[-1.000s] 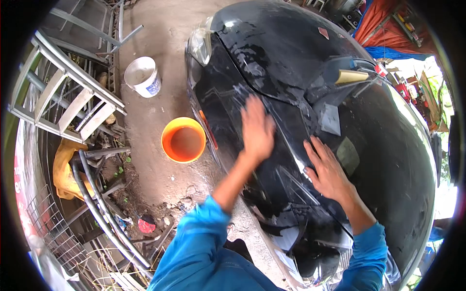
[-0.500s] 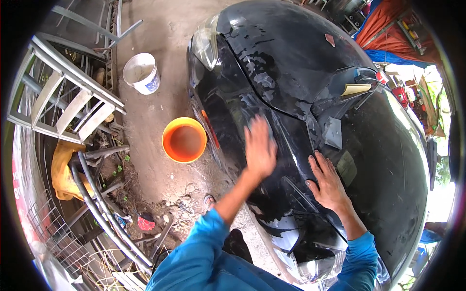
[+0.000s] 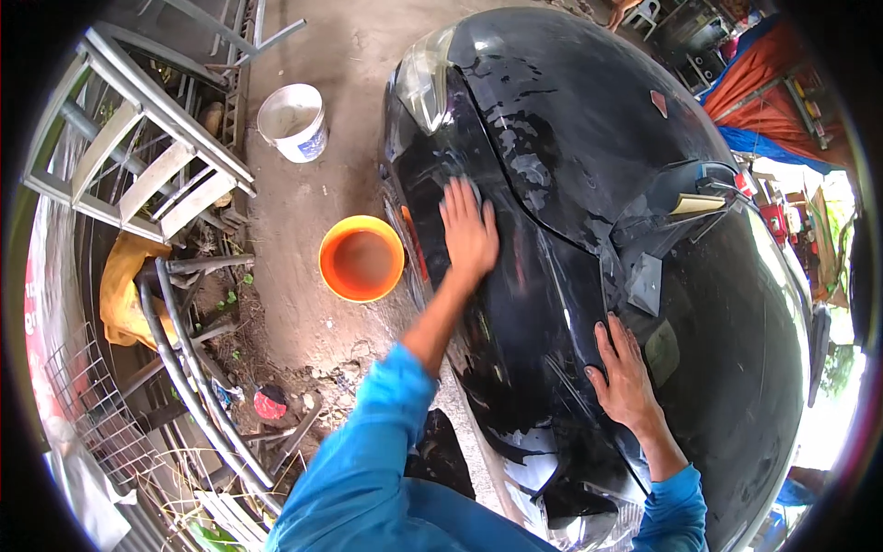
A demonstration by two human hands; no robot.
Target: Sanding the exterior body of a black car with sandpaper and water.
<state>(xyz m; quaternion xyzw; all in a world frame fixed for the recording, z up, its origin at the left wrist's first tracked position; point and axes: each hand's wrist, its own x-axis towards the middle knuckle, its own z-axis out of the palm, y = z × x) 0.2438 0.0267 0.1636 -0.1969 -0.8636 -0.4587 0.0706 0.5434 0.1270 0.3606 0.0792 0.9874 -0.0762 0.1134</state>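
Observation:
A black car body [image 3: 552, 69], wet in patches, fills the middle and right. My left hand [image 3: 469, 230] lies flat on its side panel, fingers stretched out. A greyish sliver shows beside the fingertips; whether something lies under the palm is hidden. My right hand [image 3: 625, 377] rests on the bodywork farther right, fingers spread and nothing visible in them. Just beyond it, a grey sheet [image 3: 645, 283] lies on the car, and a yellowish folded piece [image 3: 696, 204] sits above that. On the ground left of the car stands an orange bucket [image 3: 361, 260] with murky liquid inside.
A white bucket [image 3: 294, 124] stands farther off on the dirt ground. Metal frames [image 3: 152, 175] and a yellow cloth [image 3: 129, 294] line the left side, with wire mesh [image 3: 92, 396] below. An orange and blue tarp [image 3: 763, 87] hangs at the far right.
My left hand has slid up and to the left across the panel, away from the seam. My right hand stays on the bodywork. The whole view has shifted slightly.

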